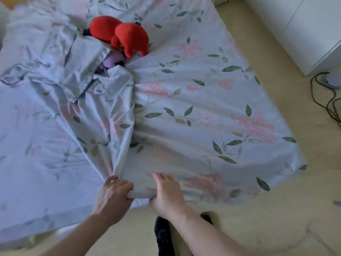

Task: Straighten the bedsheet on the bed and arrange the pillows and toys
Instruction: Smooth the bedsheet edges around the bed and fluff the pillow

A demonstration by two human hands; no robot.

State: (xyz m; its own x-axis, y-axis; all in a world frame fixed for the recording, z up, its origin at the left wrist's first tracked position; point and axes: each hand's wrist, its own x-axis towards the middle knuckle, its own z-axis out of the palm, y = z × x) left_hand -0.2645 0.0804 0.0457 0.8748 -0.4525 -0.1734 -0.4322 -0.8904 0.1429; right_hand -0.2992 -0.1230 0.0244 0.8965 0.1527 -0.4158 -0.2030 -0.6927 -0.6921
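Note:
A pale blue floral bedsheet [193,111] lies rumpled over the bed, with a long fold running from the near edge up to the toys. At that near edge my left hand [112,194] grips a bunched corner of the sheet. My right hand [168,193] holds the same bunch from the right, thumb under the cloth and fingers on top. A red plush toy [123,34] lies at the back of the bed. Below it a purple toy [112,60] peeks out from under a crumpled piece of the same fabric [73,71]. No pillow is plainly visible.
The sheet's right side hangs onto the beige floor [276,218]. White furniture [304,24] stands at the upper right, and a black cable [330,106] with a round device lies on the floor beside it. My dark-socked foot [164,235] is near the bed's edge.

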